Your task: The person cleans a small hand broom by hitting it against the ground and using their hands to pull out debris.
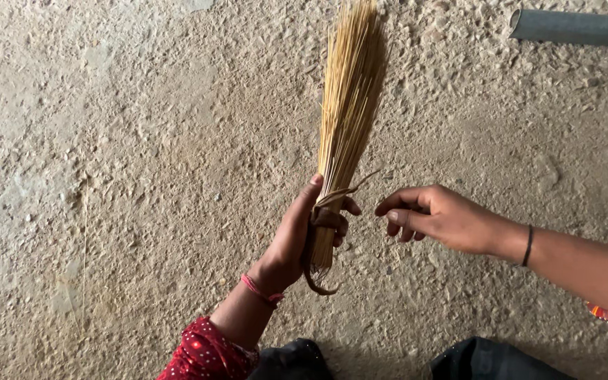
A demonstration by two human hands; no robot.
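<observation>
L hand (297, 236) clamps broom (346, 105) (upright); R hand (438, 218) loose beside, prob. not touching.

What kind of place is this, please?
Probably a rough yard or unfinished floor: the ground is coarse, pitted concrete, a grey pipe lies on it, and a stick broom is held above it.
</observation>
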